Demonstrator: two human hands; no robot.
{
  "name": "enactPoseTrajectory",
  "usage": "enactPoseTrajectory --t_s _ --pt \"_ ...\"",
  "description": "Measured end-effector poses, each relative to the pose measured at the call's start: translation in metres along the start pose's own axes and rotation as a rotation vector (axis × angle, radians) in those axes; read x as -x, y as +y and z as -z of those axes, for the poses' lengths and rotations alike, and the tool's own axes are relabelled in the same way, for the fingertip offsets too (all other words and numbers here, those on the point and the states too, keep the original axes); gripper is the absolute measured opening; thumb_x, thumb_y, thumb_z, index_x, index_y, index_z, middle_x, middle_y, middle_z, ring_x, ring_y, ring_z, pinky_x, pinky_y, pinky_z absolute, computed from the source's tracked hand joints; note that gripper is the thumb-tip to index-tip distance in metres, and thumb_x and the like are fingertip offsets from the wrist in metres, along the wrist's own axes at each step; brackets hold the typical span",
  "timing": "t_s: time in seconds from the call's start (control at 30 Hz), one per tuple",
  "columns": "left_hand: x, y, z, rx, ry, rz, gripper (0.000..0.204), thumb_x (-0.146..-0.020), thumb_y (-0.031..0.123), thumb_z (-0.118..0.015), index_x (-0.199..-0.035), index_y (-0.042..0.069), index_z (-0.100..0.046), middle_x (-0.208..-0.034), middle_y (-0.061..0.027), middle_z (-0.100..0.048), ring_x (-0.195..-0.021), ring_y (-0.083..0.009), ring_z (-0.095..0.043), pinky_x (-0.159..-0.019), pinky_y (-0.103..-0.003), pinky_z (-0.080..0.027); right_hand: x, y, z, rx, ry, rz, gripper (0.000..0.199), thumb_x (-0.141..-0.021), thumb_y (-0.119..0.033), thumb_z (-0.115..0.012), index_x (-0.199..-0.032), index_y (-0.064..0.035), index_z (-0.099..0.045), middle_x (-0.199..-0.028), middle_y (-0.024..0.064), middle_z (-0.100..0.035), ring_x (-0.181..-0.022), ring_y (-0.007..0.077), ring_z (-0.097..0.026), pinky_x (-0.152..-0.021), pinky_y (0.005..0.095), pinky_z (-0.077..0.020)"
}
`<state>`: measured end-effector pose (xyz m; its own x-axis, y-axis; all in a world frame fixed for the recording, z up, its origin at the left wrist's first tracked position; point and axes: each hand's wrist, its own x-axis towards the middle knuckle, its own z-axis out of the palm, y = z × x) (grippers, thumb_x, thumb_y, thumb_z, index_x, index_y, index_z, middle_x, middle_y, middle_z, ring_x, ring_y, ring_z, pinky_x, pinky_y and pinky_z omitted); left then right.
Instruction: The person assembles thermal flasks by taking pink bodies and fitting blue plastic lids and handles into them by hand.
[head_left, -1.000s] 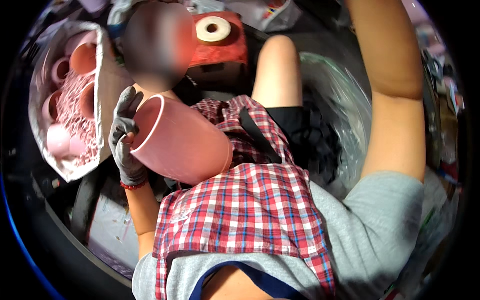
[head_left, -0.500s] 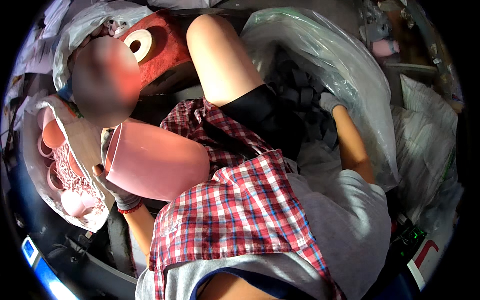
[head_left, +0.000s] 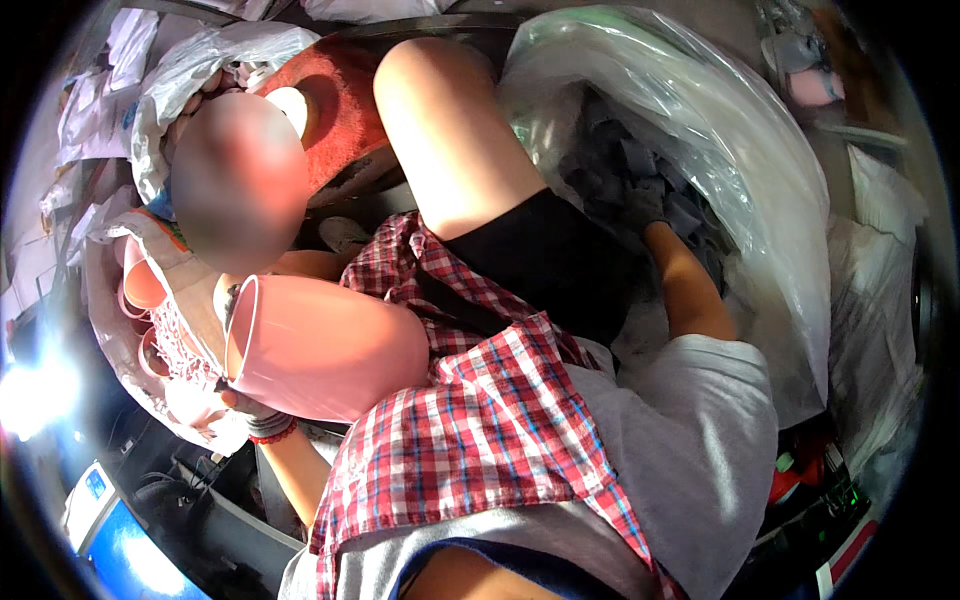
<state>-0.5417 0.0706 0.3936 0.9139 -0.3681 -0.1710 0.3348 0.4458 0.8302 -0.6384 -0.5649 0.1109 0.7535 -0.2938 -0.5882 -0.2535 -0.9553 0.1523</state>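
Note:
My left hand, in a grey glove with a red beaded bracelet at the wrist, grips a large pink pot by its open end. The pot lies on its side against my lap, its mouth facing left and its closed end against the plaid cloth. My right hand, also gloved, reaches into a big clear plastic bag on the right. It is among dark grey strip-like pieces. Shadow and the pieces hide its fingers, so its grip does not show.
A white sack of pink cups and pink shredded strips stands at the left. Behind it is another white bag of small pink pieces. A red cloth bears a pale roll. Folded white sacking lies far right.
My right hand has moved left and deeper among the grey pieces, into shadow. My left hand keeps its hold on the pink pot. The whole view has shifted slightly.

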Motion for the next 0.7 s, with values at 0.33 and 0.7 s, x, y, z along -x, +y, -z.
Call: enactPoseTrajectory --t_s 0.33,0.7 --pt "0.027 -0.020 0.023 -0.312 0.149 -0.030 0.103 -0.070 0.058 -0.071 -0.141 -0.001 -0.026 -0.139 -0.0154 -0.039 -0.125 -0.0262 -0.042 -0.101 -0.041 -0.036 0.036 0.002 0.054 -0.212 0.197 -0.030 0.054 -0.083 -0.032 -0.058 -0.129 -0.0066 -0.046 -0.127 0.0238 -0.050 -0.116 0.0396 -0.048 -0.093 0.0460 -0.0404" --pt "-0.076 -0.015 -0.088 -0.517 -0.217 -0.256 0.127 -0.049 0.064 -0.080 -0.141 -0.002 -0.023 -0.145 -0.0171 -0.026 -0.135 -0.0260 -0.025 -0.110 -0.040 -0.019 0.085 -0.003 0.289 -1.105 0.771 0.654 0.046 -0.090 -0.012 -0.052 -0.133 0.0003 -0.038 -0.131 0.0112 -0.046 -0.122 0.0210 -0.042 -0.104 0.0334 -0.0302"
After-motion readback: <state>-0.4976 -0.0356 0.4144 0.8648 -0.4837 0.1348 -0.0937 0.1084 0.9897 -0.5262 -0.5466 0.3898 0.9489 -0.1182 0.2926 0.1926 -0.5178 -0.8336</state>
